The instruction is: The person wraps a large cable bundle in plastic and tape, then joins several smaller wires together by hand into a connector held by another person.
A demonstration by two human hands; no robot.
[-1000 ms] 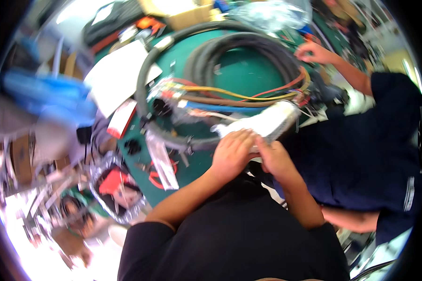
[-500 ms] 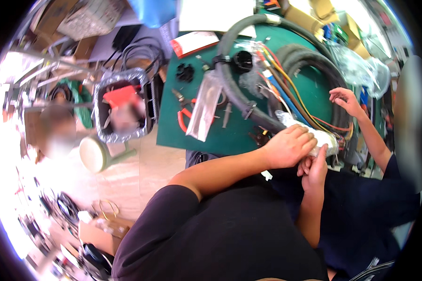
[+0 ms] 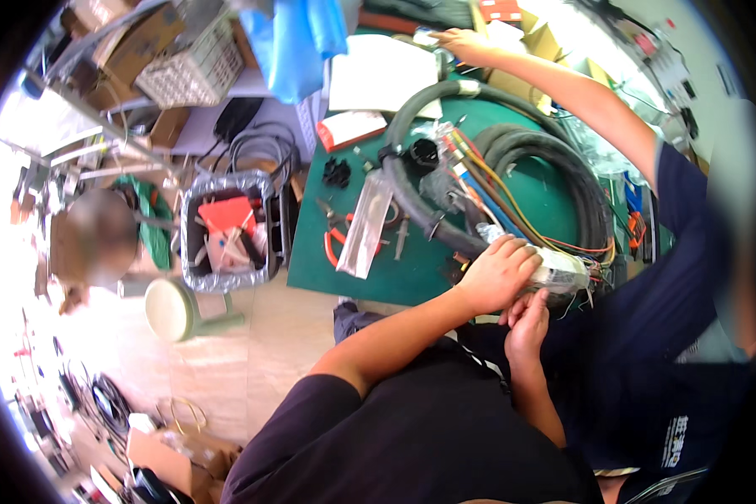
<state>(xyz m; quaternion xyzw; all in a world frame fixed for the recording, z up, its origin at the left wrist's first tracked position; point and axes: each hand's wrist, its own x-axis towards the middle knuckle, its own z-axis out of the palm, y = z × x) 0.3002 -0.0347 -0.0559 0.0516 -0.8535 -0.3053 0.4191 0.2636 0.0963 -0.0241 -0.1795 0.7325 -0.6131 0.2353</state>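
My left hand (image 3: 501,273) is closed over a wire bundle wrapped in white, glossy film (image 3: 563,270) at the table's near edge. Just below it, my right hand (image 3: 527,323) has its fingers pinched together near the bundle's underside; what they hold is hidden. Loose coloured wires (image 3: 491,197) run from the wrap up to the far left, and thin wire ends stick out at its right. A thick black cable (image 3: 401,181) loops round on the green table and comes down beside my left hand.
A co-worker's hand (image 3: 470,46) reaches across to the table's far side. Pliers with red handles (image 3: 334,239), a clear plastic bag (image 3: 367,227) and a black tape roll (image 3: 424,152) lie on the green mat (image 3: 311,269). A lined bin (image 3: 227,281) and a round stool (image 3: 170,309) stand left.
The co-worker's hand has moved from beside the coiled cable to the far side of the table. My hands stay at the wrapped bundle; the whole view has shifted slightly.
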